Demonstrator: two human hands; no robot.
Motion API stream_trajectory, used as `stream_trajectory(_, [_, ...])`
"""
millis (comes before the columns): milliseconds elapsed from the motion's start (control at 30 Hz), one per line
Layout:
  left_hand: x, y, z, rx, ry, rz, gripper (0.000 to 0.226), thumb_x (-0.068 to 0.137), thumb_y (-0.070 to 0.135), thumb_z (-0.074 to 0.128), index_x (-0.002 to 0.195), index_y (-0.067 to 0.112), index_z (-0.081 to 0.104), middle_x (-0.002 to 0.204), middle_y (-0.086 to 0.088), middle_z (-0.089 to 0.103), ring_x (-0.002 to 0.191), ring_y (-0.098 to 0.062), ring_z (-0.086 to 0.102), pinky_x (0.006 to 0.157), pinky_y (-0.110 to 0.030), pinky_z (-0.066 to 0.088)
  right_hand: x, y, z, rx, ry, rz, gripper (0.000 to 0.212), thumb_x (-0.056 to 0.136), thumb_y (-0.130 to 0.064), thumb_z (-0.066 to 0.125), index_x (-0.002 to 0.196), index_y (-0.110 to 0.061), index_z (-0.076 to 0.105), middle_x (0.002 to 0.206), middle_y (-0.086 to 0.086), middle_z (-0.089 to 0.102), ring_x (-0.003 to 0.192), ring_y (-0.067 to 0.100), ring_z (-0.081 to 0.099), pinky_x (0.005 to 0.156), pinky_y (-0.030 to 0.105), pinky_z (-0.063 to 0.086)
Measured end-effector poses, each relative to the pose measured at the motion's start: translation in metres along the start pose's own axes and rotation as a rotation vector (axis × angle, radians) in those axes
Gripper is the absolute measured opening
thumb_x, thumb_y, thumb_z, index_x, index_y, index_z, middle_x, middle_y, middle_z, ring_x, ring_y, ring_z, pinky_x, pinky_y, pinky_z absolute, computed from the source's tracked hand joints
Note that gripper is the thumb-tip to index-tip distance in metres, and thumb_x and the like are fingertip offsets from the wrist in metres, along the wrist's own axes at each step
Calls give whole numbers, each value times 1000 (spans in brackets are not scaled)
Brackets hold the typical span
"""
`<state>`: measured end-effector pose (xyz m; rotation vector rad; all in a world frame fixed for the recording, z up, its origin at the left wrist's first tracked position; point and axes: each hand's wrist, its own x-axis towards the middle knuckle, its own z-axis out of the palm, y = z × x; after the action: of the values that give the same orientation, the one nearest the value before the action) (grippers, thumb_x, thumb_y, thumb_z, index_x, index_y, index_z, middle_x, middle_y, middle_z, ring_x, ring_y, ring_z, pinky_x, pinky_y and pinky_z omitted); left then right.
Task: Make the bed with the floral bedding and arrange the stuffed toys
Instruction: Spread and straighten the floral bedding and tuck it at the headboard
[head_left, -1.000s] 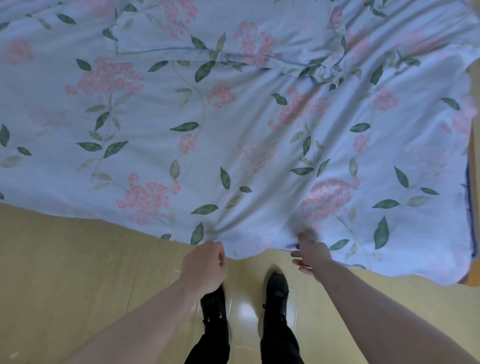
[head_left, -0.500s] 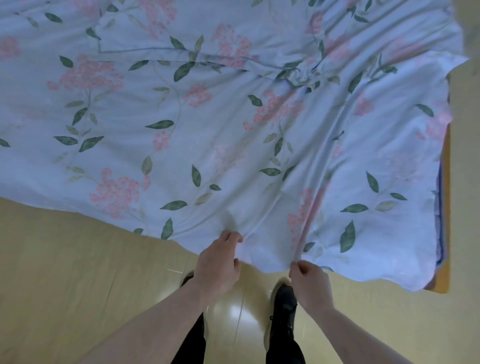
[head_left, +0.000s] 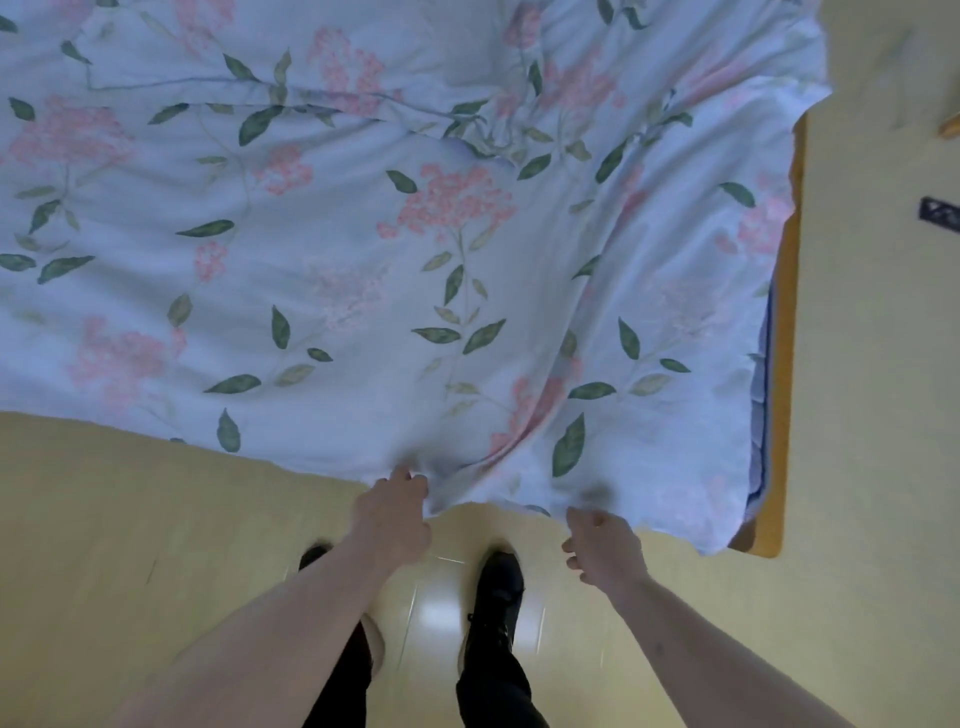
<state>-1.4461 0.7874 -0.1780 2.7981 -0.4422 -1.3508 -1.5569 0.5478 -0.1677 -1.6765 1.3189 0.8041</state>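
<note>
Both arms reach down to the sheet (head_left: 467, 291) hem: left hand (head_left: 393, 512) grips it, right hand (head_left: 605, 545) pinches it (fingers curled).

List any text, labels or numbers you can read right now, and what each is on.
None can be read.
Dark tag on the floor at the right edge: pale marks on it, too small and blurred to read.
Floral cover: printed flowers and leaves only, no lettering.
Shoes: plain black, no visible brand.
</note>
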Motion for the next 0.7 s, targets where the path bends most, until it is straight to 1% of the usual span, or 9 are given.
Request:
stream_trajectory(67, [0,13,-4,-32,63,26,36,95,32,56,131,29,52,134,7,48,116,-20,57,90,-33,51,9,6,-21,150,68,87,35,97,-45,54,89,-14,67,83,6,75,64,22,68,61,33,57])
stream_trajectory(167, [1,32,-7,-126,167,62,23,95,32,57,117,30,60,124,12,56,105,-18,63,85,-33,51,25,13,-39,248,120,137,40,95,-50,55,88,-12,66,85,5,74,68,23,70,61,31,58])
stream_trajectory(267, [1,49,-10,-173,227,105,20,95,28,56,114,29,63,121,14,57,101,-17,64,81,-32,51,43,11,-40,332,145,97,33,96,-36,56,84,-7,67,78,3,74,60,22,66,59,29,54])
stream_trajectory(333, [0,59,-11,-178,254,138,21,95,26,56,115,28,63,119,15,58,98,-17,64,79,-32,52,46,12,-36,400,184,92,28,96,-25,53,86,-6,71,72,2,73,55,20,63,59,30,52])
stream_trajectory(433, [-5,68,-10,-194,284,176,23,94,23,57,115,28,63,116,17,57,90,-13,62,77,-32,54,37,22,-33,469,208,138,21,91,-19,54,86,-12,73,76,2,75,62,19,64,65,32,54])
stream_trajectory(500, [-9,75,-9,-203,308,201,23,93,21,57,115,28,61,114,18,55,83,-10,58,75,-29,51,31,33,-36,518,175,169,20,92,-24,58,85,-11,71,82,4,75,65,19,65,65,31,55])
stream_trajectory(600, [-10,85,-10,-224,345,237,24,91,18,58,113,29,59,115,19,54,86,-8,57,74,-27,49,32,41,-47,538,124,185,36,92,-46,63,87,-11,66,88,1,72,73,18,69,71,33,58])
stream_trajectory(633, [-10,89,-11,-230,351,246,24,91,18,58,113,29,59,115,20,54,87,-7,58,74,-27,50,36,41,-51,552,121,176,34,93,-46,63,88,-13,66,90,-1,72,73,16,69,70,32,58])
stream_trajectory(700, [-11,96,-12,-237,353,263,24,91,18,59,113,29,60,117,21,54,87,-6,59,74,-28,52,43,41,-57,597,136,143,25,94,-40,64,93,-16,69,92,-3,74,72,14,67,66,30,55])
